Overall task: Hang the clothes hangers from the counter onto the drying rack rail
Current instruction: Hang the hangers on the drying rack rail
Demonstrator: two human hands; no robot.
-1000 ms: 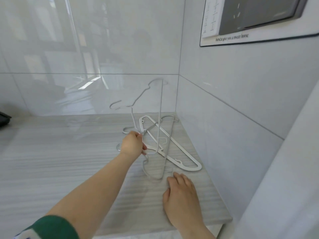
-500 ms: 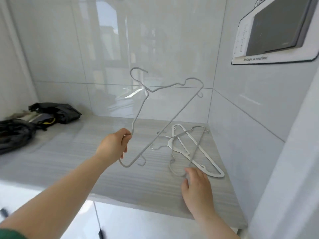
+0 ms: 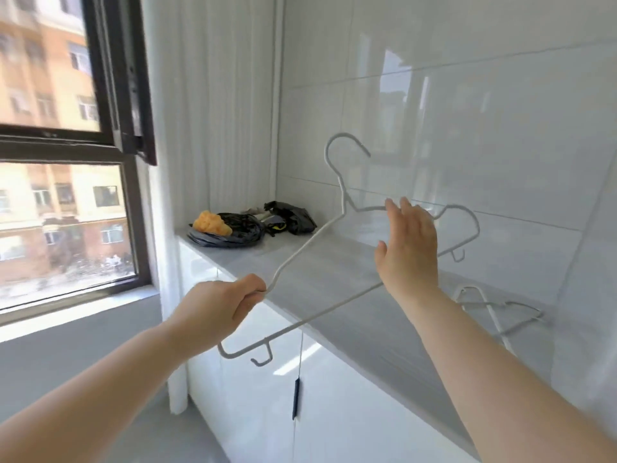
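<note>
White tile point(image 3: 484, 95) covers the wall behind everything, glossy and full of reflections. Left of the closed grip stands a dark-framed window point(image 3: 110, 142) with blurred buildings beyond it. Below and to the right of that grip runs the grey table point(image 3: 367, 315), with white cabinet doors point(image 3: 253, 396) under its edge. At the table's far end, well beyond both hands, lies a heap of black bags point(image 3: 233, 225) with something orange point(image 3: 212, 222) on top.

In the air over the table's edge hangs a grey wire hanger point(image 3: 310, 242), tilted, hook uppermost and its bar slanting down to the lower left. The left hand point(image 3: 217, 309) is a closed grip around one shoulder end of it, fingers curled tight on the wire. The right hand point(image 3: 409, 252) is raised with fingers spread and loose, an open grip in front of the hanger's other shoulder; whether it touches the wire cannot be told. Right of and lower than that open grip, more hangers point(image 3: 494, 305) lie flat on the table, tangled together near the wall.
</note>
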